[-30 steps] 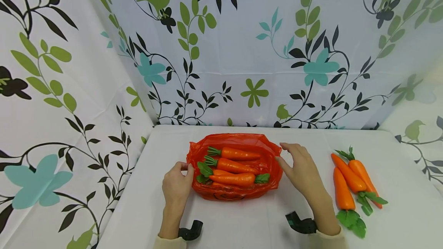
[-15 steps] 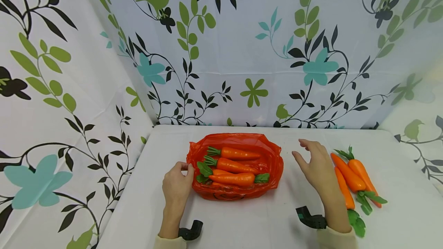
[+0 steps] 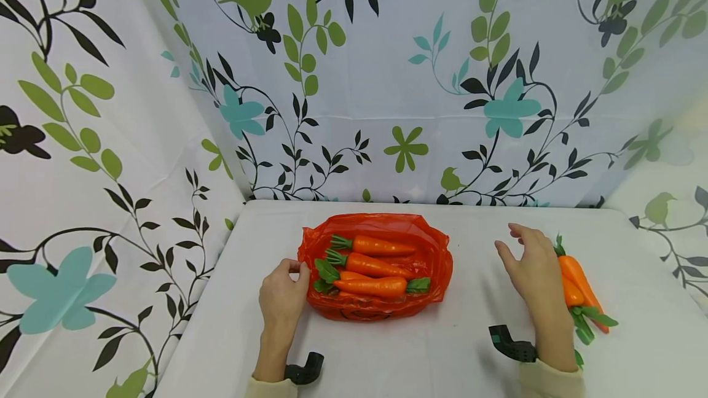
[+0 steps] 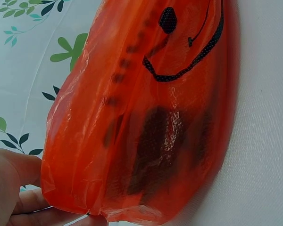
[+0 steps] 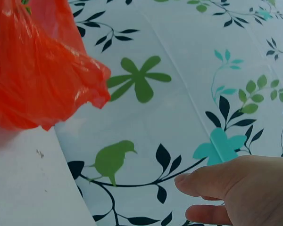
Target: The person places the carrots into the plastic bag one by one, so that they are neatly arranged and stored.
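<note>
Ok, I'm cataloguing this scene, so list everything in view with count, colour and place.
bag: 1, red with black print, on the table
carrots in the bag: 4 visible, orange with green tops
loose carrots: at least 2, orange, green tops, partly behind the right arm
table: 1, white, underneath
patterned cloth: white, green, teal, black; behind and beside
wrist devices: 2, black, one per wrist
sleeves: 2, beige, bottom edge
left hand: 1, holding bag's left edge
right hand: 1, right of bag
</note>
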